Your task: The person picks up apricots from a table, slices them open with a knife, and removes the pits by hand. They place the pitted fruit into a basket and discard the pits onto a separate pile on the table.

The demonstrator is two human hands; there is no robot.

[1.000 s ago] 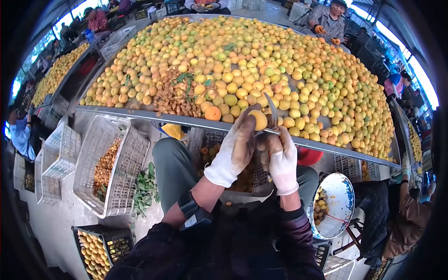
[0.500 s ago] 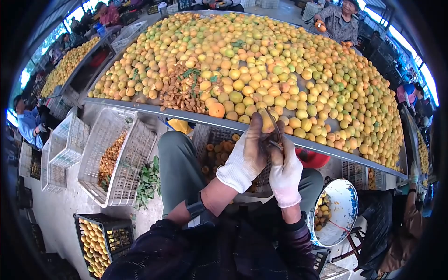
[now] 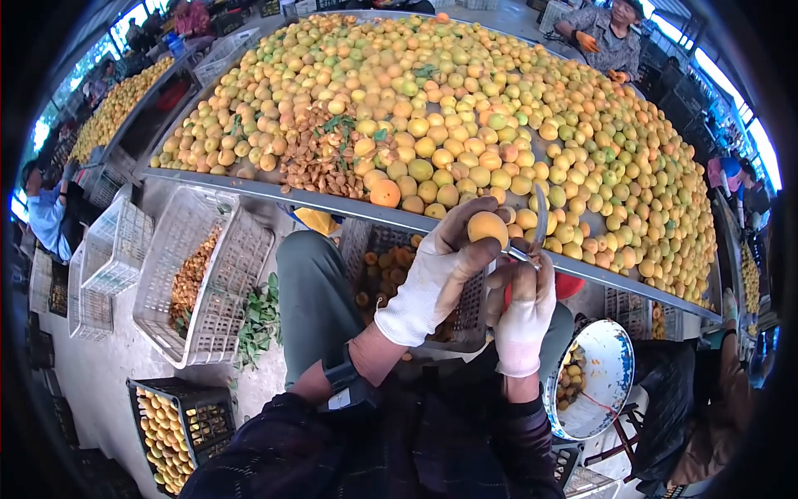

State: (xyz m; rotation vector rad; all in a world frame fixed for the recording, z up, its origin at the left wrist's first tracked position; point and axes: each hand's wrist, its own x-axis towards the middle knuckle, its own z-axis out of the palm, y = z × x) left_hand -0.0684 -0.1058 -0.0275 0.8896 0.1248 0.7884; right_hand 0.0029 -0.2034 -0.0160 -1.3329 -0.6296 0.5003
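Note:
My left hand [image 3: 445, 274], in a stained white glove, is closed round a yellow-orange apricot [image 3: 488, 230] just past the table's near edge. Beside it my right hand [image 3: 524, 312], gloved too, grips a small knife whose curved blade [image 3: 541, 212] points up and away from me. A shiny metal part [image 3: 519, 254] at the base of the blade lies close to the apricot. In front of both hands spreads a broad heap of apricots [image 3: 465, 125] on the metal-edged table [image 3: 332, 198]. A pile of brown pits [image 3: 320, 170] lies near its front edge.
Between my knees is a crate [image 3: 356, 241] of cut apricots. At left stand a white crate [image 3: 208, 312] with brown pits and a black crate [image 3: 208, 412] of apricots. A white bucket [image 3: 611, 378] stands at right. Across the table is a person [image 3: 611, 41] wearing orange gloves.
The knife blade has swung from against the fruit to upright, apart from it. The apricot now shows its rounded side in my left hand. Both hands have shifted slightly right.

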